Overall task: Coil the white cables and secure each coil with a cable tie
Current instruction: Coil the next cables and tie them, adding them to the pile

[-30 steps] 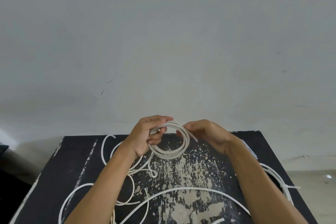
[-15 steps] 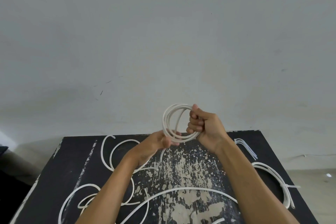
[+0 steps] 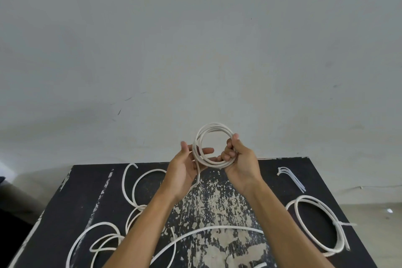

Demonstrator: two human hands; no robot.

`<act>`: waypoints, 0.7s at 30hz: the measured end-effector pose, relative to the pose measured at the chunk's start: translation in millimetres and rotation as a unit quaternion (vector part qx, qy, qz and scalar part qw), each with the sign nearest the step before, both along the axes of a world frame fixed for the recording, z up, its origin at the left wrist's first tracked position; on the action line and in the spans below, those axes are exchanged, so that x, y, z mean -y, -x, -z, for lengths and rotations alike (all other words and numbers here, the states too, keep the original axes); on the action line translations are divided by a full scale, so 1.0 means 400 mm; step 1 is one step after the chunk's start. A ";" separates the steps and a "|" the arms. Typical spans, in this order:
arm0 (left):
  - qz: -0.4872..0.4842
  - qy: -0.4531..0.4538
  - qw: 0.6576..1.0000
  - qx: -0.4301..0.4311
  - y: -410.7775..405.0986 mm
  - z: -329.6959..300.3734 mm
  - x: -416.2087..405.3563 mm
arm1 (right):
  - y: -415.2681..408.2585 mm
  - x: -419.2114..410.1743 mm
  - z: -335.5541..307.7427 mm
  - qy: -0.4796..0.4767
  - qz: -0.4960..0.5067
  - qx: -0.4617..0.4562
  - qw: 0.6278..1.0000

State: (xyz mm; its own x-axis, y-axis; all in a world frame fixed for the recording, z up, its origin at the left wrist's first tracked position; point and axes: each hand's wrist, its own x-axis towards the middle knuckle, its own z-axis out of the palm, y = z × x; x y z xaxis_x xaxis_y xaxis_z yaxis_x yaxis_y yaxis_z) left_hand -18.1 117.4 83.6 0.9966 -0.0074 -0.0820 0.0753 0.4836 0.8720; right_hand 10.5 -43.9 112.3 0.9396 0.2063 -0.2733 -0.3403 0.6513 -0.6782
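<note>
A small white cable coil stands upright in the air above the far edge of the black table. My right hand is shut on the coil's right and lower side. My left hand has its fingers spread, with the coil's left side and a loose tail lying across the palm. Loose white cables sprawl over the table's left and front. A finished coil bound with a cable tie lies at the right. Spare cable ties lie at the far right.
A plain grey wall rises directly behind the table. The table's worn, paint-chipped centre lies between my forearms. A long cable arc crosses the front of the table under my arms. Floor shows at the right.
The coil has been lifted from the table and turned upright. My right hand took over the grip, and my left hand opened and now cups the coil's left side.
</note>
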 end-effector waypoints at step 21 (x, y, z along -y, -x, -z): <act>0.056 -0.283 0.957 0.033 -0.028 -0.073 -0.023 | -0.049 0.019 -0.076 0.430 -0.217 0.155 0.863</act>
State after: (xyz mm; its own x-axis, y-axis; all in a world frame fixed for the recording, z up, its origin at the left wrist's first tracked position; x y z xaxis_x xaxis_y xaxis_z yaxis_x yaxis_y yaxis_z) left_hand -6.9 126.7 112.7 0.9954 -0.0869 -0.0415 0.0351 -0.0744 0.9966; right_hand 30.3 -51.6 142.5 0.8801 0.4030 -0.2509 -0.1419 -0.2811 -0.9491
